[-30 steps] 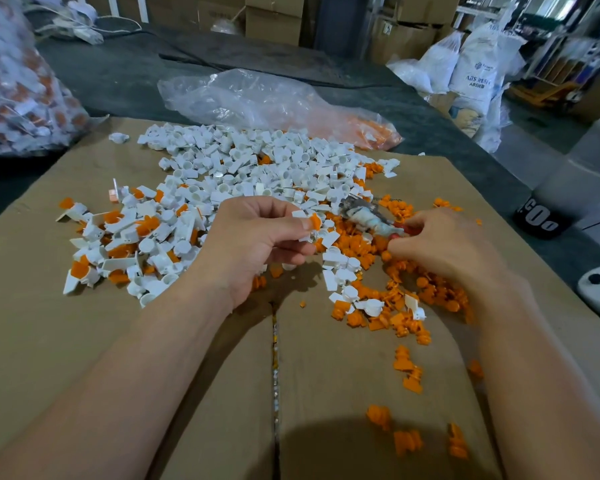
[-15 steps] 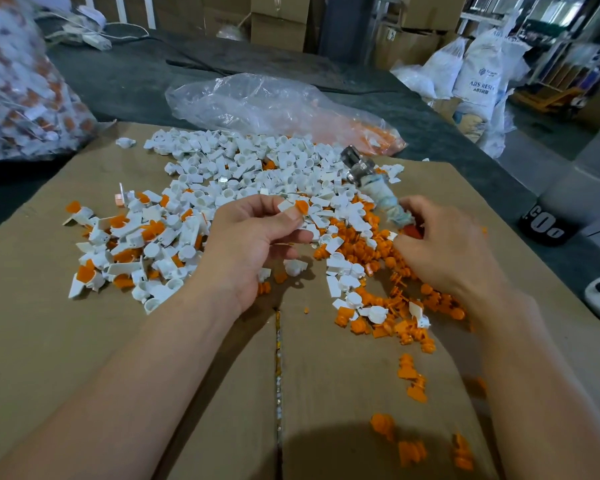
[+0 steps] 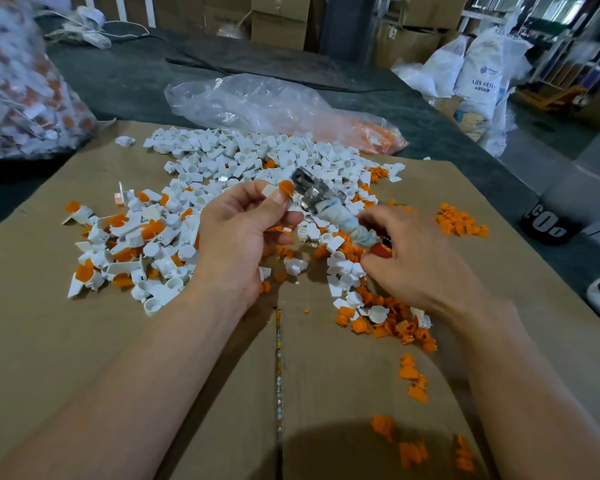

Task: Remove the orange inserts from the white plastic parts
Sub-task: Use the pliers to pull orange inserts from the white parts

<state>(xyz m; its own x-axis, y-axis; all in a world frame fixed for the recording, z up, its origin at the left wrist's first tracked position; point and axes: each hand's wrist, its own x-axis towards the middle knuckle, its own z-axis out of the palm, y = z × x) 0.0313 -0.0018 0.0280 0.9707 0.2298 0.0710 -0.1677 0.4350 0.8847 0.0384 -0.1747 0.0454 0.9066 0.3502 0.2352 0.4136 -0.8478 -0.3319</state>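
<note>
Lying loose by the worktop's (image 3: pixel 84 341) near edge are orange inserts (image 3: pixel 411 452). Over its middle, the left hand (image 3: pixel 236 233) pinches a white plastic part (image 3: pixel 268 191), its orange plug (image 3: pixel 286 187) just beside the metal head of the tape-wrapped tool (image 3: pixel 329 206) that the right hand (image 3: pixel 420 261) grips.

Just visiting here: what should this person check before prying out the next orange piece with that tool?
1. Pinch on the white part by the left hand: ok.
2. Its orange insert faces the tool: ok.
3. Hold on the tool by the right hand: ok.
4. Metal tip actually gripping the insert: cannot tell.
5. Tip away from the left fingertips: not ok, they sit right beside it.
6. A loose orange pile nearby for dropping it: ok.
</note>
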